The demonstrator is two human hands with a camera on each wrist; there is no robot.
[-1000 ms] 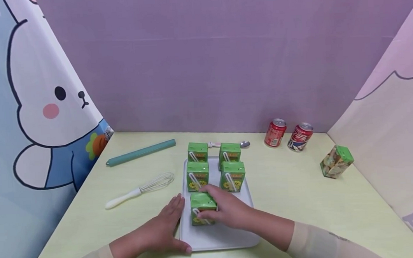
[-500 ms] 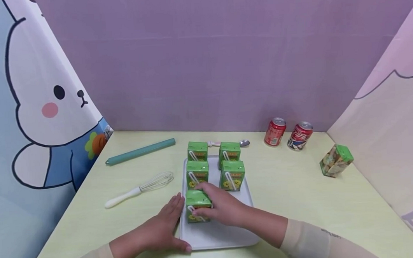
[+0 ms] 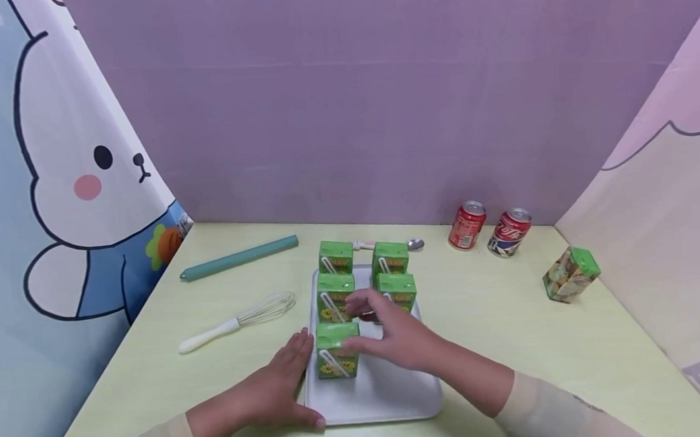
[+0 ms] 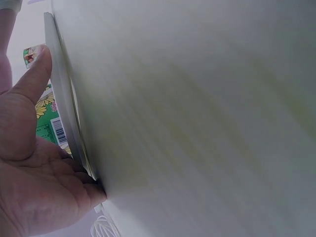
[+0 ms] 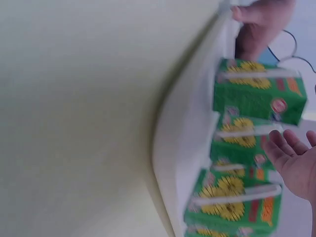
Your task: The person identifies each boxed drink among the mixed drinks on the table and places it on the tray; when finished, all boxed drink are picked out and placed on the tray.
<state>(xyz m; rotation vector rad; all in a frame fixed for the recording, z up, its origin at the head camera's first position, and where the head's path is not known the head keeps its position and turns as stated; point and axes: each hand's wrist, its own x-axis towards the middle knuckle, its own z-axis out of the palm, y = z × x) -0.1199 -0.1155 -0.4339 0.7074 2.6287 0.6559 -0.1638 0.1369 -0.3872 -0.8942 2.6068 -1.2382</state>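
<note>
A white tray (image 3: pixel 395 397) holds several green drink cartons with white straws on their fronts. The nearest drink carton (image 3: pixel 336 358) stands upright at the tray's left, in front of another carton (image 3: pixel 335 298). My right hand (image 3: pixel 400 334) is spread just right of the nearest carton, partly covering a carton (image 3: pixel 396 285) behind it. In the right wrist view the fingers of that hand (image 5: pixel 298 170) are extended and hold nothing. My left hand (image 3: pixel 278 387) lies along the tray's left edge, fingers straight; in the left wrist view its thumb (image 4: pixel 37 79) touches the rim.
Left of the tray lie a white-handled whisk (image 3: pixel 237 323) and a green stick (image 3: pixel 239 258). A spoon (image 3: pixel 413 244) lies behind the cartons. Two red cans (image 3: pixel 466 225) stand at the back right, and another carton (image 3: pixel 569 276) stands near the right edge.
My right hand has shifted the nearest carton slightly left and back, then let go of it and moved a little to the right. The left hand has stayed in place.
</note>
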